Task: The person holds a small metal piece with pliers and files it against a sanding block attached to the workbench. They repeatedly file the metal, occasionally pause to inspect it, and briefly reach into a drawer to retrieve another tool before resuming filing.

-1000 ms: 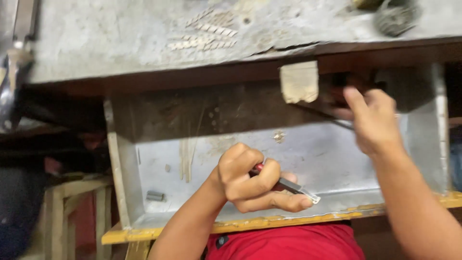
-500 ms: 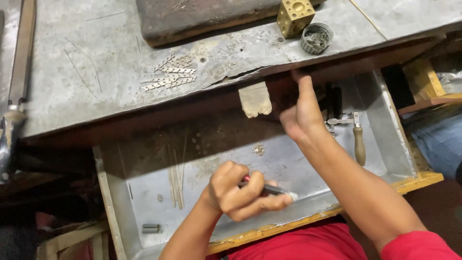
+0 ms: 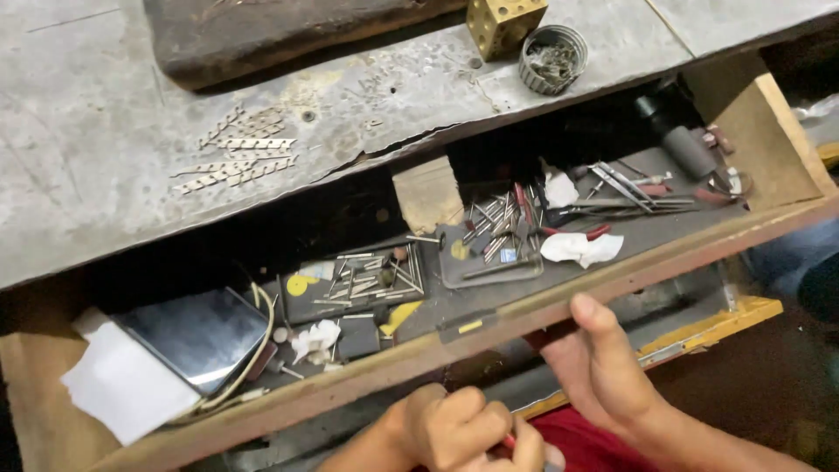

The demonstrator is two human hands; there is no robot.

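Drawer (image 3: 489, 328): wooden, pulled out under the bench top; front rail runs left-low to right-high across mid frame
L hand (image 3: 454, 430): nearest, bottom centre; curled into a fist round a red-handled tool (image 3: 509, 440), only a bit of the tool shows
R hand (image 3: 603, 371): fingers bent over the drawer's front rail, thumb on top edge; nothing else in it
Inside drawer: dark phone (image 3: 197, 336) w/ cable at left; white paper (image 3: 118, 385) beside it; small burrs & bits (image 3: 376, 280) mid; pliers (image 3: 603, 210) at right
Bench top (image 3: 114, 114): grey, worn; metal strips (image 3: 236, 157) lying flat; brass cube (image 3: 504, 22) & round tin (image 3: 552, 57) farthest
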